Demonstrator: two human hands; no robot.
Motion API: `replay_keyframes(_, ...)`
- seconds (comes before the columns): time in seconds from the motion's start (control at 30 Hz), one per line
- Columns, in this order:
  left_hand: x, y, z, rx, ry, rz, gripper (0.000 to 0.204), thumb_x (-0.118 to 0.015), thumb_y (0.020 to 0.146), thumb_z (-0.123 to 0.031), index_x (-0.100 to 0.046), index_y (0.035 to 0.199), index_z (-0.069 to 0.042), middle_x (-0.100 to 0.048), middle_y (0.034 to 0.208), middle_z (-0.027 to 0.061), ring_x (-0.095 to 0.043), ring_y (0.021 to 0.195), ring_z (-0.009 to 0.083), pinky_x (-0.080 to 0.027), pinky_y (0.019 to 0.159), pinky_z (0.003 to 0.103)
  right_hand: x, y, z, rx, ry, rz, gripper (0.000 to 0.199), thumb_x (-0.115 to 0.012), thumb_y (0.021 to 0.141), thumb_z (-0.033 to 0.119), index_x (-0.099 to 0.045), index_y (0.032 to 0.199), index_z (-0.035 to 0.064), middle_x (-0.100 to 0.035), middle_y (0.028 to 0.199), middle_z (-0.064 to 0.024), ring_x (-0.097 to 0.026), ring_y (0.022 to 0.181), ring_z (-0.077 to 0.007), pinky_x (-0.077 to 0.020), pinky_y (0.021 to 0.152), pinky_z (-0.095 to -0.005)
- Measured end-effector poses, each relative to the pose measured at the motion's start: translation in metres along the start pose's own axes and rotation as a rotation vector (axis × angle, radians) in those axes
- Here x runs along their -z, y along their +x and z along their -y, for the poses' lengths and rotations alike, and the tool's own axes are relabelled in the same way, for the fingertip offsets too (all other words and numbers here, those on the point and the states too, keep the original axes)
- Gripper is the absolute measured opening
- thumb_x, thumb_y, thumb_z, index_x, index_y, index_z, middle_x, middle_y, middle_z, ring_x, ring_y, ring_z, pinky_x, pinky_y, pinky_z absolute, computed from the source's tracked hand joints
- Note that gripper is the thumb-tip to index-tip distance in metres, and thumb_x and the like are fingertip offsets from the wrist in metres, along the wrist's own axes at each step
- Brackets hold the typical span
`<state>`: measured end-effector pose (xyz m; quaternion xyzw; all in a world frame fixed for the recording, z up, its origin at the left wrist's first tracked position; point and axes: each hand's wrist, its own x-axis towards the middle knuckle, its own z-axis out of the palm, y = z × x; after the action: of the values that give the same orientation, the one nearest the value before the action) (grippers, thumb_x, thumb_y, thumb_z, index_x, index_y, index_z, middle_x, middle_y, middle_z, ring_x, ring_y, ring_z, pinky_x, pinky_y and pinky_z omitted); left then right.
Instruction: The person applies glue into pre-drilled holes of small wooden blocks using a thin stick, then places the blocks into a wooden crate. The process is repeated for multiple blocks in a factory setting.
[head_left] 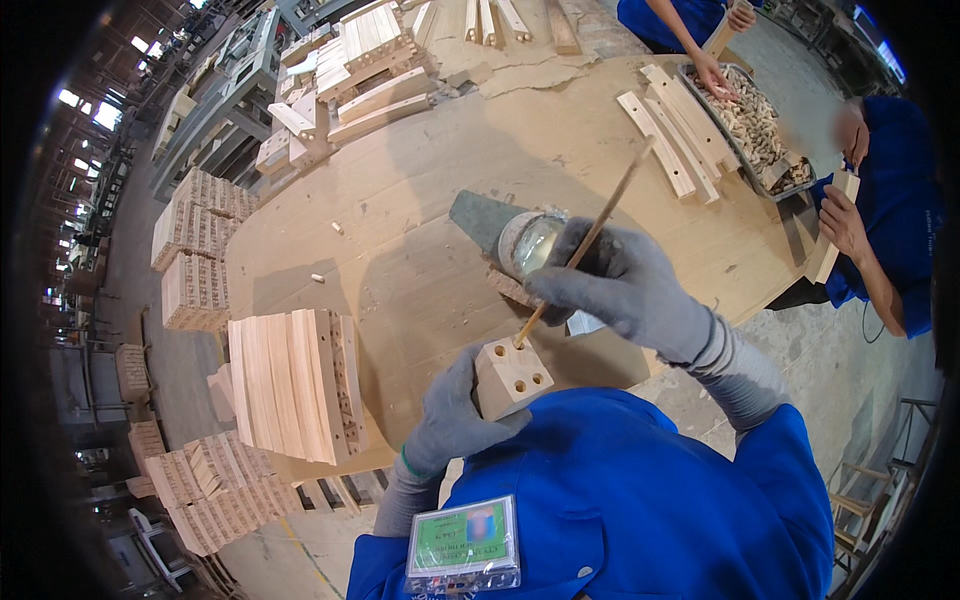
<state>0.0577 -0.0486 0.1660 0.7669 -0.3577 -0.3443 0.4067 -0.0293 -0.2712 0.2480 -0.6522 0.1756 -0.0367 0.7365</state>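
My left hand (448, 415), in a grey glove, is closed round a pale wooden block (497, 392) close to my body. Several round holes show in the block's upturned end. Between its gloved fingers my right hand (640, 292) pinches a thin wooden stick (622, 188), held at a slant. The stick's lower tip is at one of the far holes; how deep it goes I cannot tell. Just beyond, partly behind my right fingers, stands a jar (513, 238) of pale, glossy contents. A grey-green wedge-shaped piece (478, 218) lies against it.
Stacked wooden bars (285, 385) stand at the table's left edge. More bars (370, 85) lie at the far left, others (655, 145) at the right. Beside them a metal tray (750, 125) holds many dowels. Two co-workers in blue handle wood there. Loose dowels (318, 278) dot the tabletop.
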Motion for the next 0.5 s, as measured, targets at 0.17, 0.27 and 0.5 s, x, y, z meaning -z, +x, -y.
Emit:
replay_keyframes(0.17, -0.001, -0.001, -0.003, -0.014, 0.037, -0.003, 0.08, -0.082, 0.057, -0.03, -0.049, 0.125, -0.004, -0.062, 0.105, 0.0146, -0.064, 0.094, 0.0258, -0.05, 0.083, 0.036, 0.001, -0.002, 0.002, 0.039, -0.106, 0.022, 0.021, -0.068, 0.085, 0.014, -0.059, 0.093, -0.003, -0.064, 0.08, -0.0074, -0.064, 0.07, -0.0117, -0.0525, 0.064, -0.024)
replay_keyframes(0.27, -0.003, -0.002, 0.0, -0.016, 0.0, 0.005, 0.08, -0.082, 0.057, -0.029, -0.049, 0.125, -0.004, -0.063, 0.106, 0.0145, -0.064, 0.094, 0.0259, -0.051, 0.083, 0.036, 0.003, 0.0, -0.005, 0.09, -0.112, 0.021, 0.02, -0.068, 0.085, 0.014, -0.059, 0.092, -0.0027, -0.064, 0.08, -0.0069, -0.064, 0.07, -0.011, -0.0522, 0.064, -0.0237)
replay_keyframes(0.5, -0.004, -0.004, 0.003, -0.026, 0.02, -0.014, 0.08, -0.082, 0.057, -0.029, -0.049, 0.125, -0.004, -0.063, 0.105, 0.0147, -0.064, 0.094, 0.0262, -0.051, 0.083, 0.036, 0.005, 0.0, -0.004, 0.113, -0.084, -0.007, 0.018, -0.068, 0.085, 0.013, -0.058, 0.09, -0.0017, -0.064, 0.076, -0.0062, -0.064, 0.069, -0.0105, -0.0506, 0.061, -0.0226)
